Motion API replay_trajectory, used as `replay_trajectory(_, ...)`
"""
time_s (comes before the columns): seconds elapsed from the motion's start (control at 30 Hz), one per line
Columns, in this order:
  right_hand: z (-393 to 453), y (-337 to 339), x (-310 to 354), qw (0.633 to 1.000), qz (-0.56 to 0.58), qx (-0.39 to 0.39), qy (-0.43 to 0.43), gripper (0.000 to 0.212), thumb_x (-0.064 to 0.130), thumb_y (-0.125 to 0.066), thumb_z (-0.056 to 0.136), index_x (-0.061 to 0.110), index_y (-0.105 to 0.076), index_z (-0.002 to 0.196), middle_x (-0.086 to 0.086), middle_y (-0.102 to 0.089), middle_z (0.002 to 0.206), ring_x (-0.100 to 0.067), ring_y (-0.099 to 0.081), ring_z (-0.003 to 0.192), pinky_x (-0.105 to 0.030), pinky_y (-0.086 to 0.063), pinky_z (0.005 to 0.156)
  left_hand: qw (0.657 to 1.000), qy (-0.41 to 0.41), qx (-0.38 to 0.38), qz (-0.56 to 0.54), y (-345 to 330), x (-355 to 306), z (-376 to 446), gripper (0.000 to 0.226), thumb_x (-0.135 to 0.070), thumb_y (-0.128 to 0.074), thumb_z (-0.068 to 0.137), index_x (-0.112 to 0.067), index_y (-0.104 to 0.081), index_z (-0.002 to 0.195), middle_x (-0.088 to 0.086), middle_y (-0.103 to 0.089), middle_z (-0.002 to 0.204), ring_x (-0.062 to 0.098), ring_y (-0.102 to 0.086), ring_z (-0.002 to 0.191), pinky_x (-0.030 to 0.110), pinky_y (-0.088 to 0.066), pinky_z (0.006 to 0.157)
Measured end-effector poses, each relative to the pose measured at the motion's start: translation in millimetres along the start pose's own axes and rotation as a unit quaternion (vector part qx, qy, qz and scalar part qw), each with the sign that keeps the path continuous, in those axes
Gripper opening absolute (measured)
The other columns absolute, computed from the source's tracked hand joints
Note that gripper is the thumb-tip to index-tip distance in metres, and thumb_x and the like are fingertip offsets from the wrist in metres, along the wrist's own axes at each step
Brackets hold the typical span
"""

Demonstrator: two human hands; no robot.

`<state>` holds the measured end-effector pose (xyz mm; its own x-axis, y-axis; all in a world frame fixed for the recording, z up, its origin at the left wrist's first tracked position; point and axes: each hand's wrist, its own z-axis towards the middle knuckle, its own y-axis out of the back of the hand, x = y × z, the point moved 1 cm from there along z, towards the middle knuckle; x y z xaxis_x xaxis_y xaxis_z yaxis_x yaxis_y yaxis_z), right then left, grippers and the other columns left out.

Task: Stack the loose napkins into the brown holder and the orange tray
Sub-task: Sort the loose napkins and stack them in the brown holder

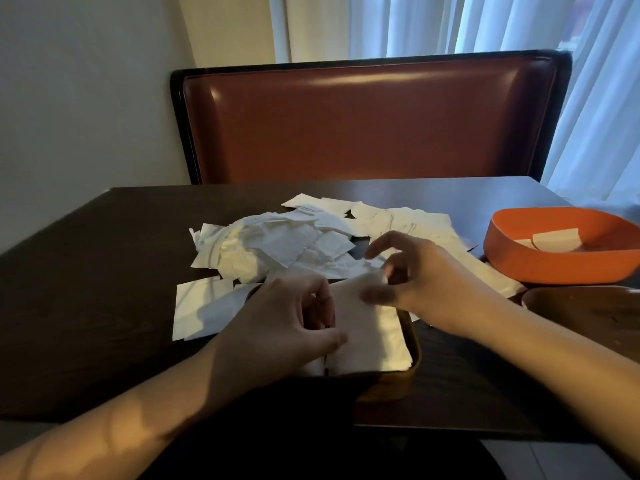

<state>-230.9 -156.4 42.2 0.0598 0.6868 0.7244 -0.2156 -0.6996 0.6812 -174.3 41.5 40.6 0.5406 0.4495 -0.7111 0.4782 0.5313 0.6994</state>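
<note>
Table (104, 271): dark wood, filling the near and middle scene, with a red-brown padded bench (367, 126) at its far edge and pale curtains (519, 26) behind.
Loose napkins (294, 237): a wide, untidy white heap across the middle of the table, with a few flat ones lying apart at near left.
Orange tray (512, 265): at far right, holding only a couple of napkins.
Brown holder (412, 362): near centre, just in front of the heap, already filled with a white stack (370, 334).
Brown dish (588, 306): partly seen at the right edge, just near of the tray.
Left hand (291, 323): fingers curled over the left side of the stack, pressing or gripping it.
Right hand (415, 271): blurred; thumb and fingers appear to pinch the far corner of the top napkin.
Step in hand: likely squaring a napkin onto the holder's stack.
Next move: probably letting go, then lifting a single sheet from the heap without dragging its neighbours.
</note>
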Motion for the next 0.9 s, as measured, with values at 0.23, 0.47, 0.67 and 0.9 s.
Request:
replay_trajectory(0.23, -13, 7, 2, 0.974, -0.141, -0.032, 0.175, 0.027, 0.033, -0.073, 0.084, 0.026, -0.062, 0.107, 0.016, -0.059, 0.100, 0.001, -0.052, 0.094, -0.015, -0.043, 0.077, 0.990, -0.112, -0.009, 0.080, 2, -1, 14, 0.020, -0.037, -0.076, 0.075, -0.035, -0.058, 0.083, -0.017, -0.066, 0.092, -0.004, -0.059, 0.091, 0.011, -0.046, 0.076)
replay_trajectory(0.47, -10, 7, -12, 0.947, -0.233, 0.071, 0.209, 0.021, 0.048, -0.069, 0.085, 0.031, -0.069, 0.097, 0.015, -0.062, 0.089, -0.002, -0.054, 0.083, -0.015, -0.033, 0.088, 0.976, -0.151, 0.076, 0.136, -4, -2, 35, 0.029, -0.040, -0.083, 0.073, -0.032, -0.060, 0.089, -0.012, -0.065, 0.088, 0.002, -0.058, 0.087, 0.012, -0.046, 0.072)
replay_trajectory(0.67, -5, 15, -8, 0.967, -0.128, 0.067, 0.209, 0.009, 0.033, -0.069, 0.091, 0.024, -0.071, 0.093, 0.014, -0.068, 0.082, 0.003, -0.061, 0.079, -0.011, -0.044, 0.073, 0.980, -0.159, 0.098, 0.061, 19, -2, 47, 0.023, -0.023, -0.081, 0.077, -0.016, -0.068, 0.093, -0.005, -0.071, 0.090, 0.007, -0.067, 0.086, 0.018, -0.053, 0.078)
replay_trajectory(0.9, 51, 14, -40, 0.988, 0.030, -0.113, 0.098, 0.015, 0.029, -0.064, 0.094, 0.025, -0.072, 0.082, 0.014, -0.071, 0.077, -0.013, -0.066, 0.076, -0.040, -0.056, 0.078, 0.981, -0.108, -0.094, 0.130, 54, 64, 94, 0.021, -0.014, -0.075, 0.083, -0.030, -0.065, 0.091, -0.007, -0.070, 0.094, 0.001, -0.064, 0.082, 0.021, -0.056, 0.076)
